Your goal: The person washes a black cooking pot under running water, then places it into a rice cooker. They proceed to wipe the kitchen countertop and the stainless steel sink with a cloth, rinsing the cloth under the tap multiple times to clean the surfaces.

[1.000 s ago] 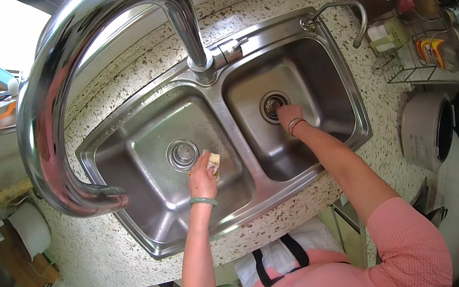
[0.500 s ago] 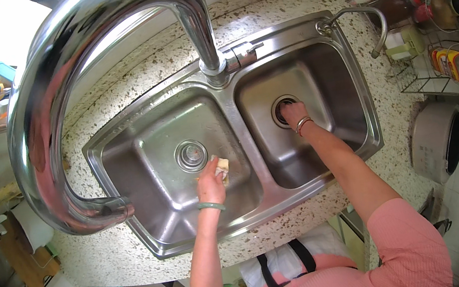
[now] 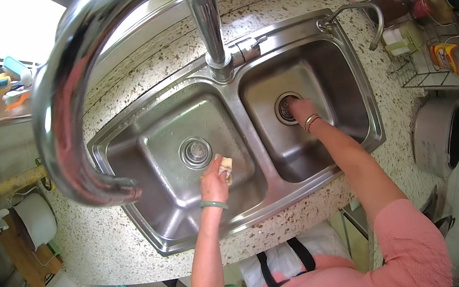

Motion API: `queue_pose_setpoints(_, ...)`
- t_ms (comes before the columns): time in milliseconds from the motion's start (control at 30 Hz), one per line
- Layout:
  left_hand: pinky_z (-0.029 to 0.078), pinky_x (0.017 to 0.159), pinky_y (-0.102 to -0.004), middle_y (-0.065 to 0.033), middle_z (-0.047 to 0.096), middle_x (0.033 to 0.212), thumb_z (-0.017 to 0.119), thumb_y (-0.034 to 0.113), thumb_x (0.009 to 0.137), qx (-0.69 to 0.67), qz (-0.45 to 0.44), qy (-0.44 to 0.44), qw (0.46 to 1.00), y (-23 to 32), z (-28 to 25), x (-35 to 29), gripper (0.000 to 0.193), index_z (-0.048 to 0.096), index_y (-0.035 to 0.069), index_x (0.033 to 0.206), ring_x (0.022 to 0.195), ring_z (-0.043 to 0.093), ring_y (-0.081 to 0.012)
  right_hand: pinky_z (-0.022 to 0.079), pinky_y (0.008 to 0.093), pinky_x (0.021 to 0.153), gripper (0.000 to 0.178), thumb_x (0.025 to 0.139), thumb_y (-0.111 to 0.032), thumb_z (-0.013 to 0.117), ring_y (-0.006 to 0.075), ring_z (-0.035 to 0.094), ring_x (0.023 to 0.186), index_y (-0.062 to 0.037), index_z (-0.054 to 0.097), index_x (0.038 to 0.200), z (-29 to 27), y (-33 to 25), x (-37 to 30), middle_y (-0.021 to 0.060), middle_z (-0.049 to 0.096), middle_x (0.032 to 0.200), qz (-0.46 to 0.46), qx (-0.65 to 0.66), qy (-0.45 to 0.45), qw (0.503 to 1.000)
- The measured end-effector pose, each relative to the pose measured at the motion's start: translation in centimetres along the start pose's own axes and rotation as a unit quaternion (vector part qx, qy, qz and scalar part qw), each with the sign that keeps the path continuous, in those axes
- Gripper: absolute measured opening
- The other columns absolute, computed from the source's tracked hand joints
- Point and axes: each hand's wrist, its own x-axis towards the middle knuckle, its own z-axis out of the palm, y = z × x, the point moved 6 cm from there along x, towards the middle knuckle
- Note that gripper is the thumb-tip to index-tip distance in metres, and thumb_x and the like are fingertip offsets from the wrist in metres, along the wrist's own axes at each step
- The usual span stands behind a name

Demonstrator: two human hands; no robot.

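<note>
My left hand is closed around a small, crumpled, pale yellow and white sponge or cloth, above the left basin of the steel sink. That basin's round drain lies just beyond my fingers. In the right basin, my right hand reaches down to the drain, its fingers bent together at the opening. My fingertips are partly hidden, so anything between them cannot be made out. A green bangle circles my left wrist, and a bracelet my right.
A large chrome faucet arches close in front, over the left side. Behind the right basin stands a thin curved spout. Bottles and jars fill a wire rack at right, above a rice cooker. A wooden board leans at left.
The view has shifted slightly, so the faucet appears farther right. My right hand has moved a little to the right at the drain, showing more of it. My left hand keeps its hold.
</note>
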Motion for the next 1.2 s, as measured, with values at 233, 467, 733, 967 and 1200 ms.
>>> queue_pose_setpoints(233, 0.046, 0.094, -0.0371, -0.0175, 0.063, 0.119, 0.061, 0.006, 0.085, -0.044, -0.032, 0.054, 0.997, -2.9, -2.8, -2.9, 0.043, 0.056, 0.006, 0.128, 0.110, 0.060, -0.0317, 0.044, 0.0346, 0.048, 0.010, 0.086, -0.024, 0.067, 0.0218, 0.059, 0.051, -0.0135, 0.065, 0.087, -16.5, -4.5, -5.6, 0.0050, 0.061, 0.059, 0.093, 0.431, 0.186, 0.878)
queue_pose_setpoints(467, 0.049, 0.085, -0.0376, -0.0152, 0.064, 0.108, 0.063, 0.013, 0.086, -0.203, -0.110, 0.089, 0.969, -4.7, -6.4, -5.3, 0.033, 0.053, 0.006, 0.117, 0.098, 0.063, -0.0296, 0.051, 0.0397, 0.056, 0.007, 0.088, -0.017, 0.062, 0.0288, 0.066, 0.064, -0.0143, 0.067, 0.092, -17.2, -21.0, -6.8, 0.0065, 0.067, 0.069, -0.016, 0.390, 0.077, 0.917)
queue_pose_setpoints(733, 0.052, 0.086, -0.0288, -0.0070, 0.062, 0.107, 0.064, -0.003, 0.081, -0.569, -0.128, -0.027, 0.812, -4.0, -9.4, -6.6, 0.042, 0.049, 0.003, 0.119, 0.097, 0.062, -0.0158, 0.047, 0.0293, 0.087, 0.030, 0.090, -0.019, 0.061, 0.0137, 0.061, 0.101, -0.0066, 0.062, 0.117, -12.6, -27.7, -7.4, 0.0082, 0.065, 0.116, -0.028, 0.653, -0.200, 0.729)
queue_pose_setpoints(967, 0.054, 0.080, -0.0262, -0.0061, 0.062, 0.114, 0.067, -0.002, 0.081, -0.532, -0.083, 0.060, 0.841, -4.3, -12.1, -3.3, 0.043, 0.054, 0.003, 0.123, 0.098, 0.063, -0.0146, 0.047, 0.0216, 0.074, 0.014, 0.089, -0.015, 0.065, 0.0066, 0.058, 0.077, -0.0010, 0.067, 0.090, -18.5, -26.0, -6.9, -0.0015, 0.065, 0.080, 0.067, 0.760, -0.063, 0.644)
queue_pose_setpoints(1200, 0.052, 0.080, -0.0310, -0.0070, 0.050, 0.133, 0.065, 0.016, 0.089, -0.437, -0.131, 0.126, 0.881, -5.5, -12.8, -1.5, 0.044, 0.053, 0.018, 0.132, 0.107, 0.057, -0.0174, 0.047, 0.0260, 0.060, 0.016, 0.092, -0.015, 0.060, 0.0144, 0.062, 0.065, -0.0008, 0.066, 0.088, -24.3, -27.0, -5.2, 0.0070, 0.065, 0.071, 0.001, 0.656, 0.056, 0.753)
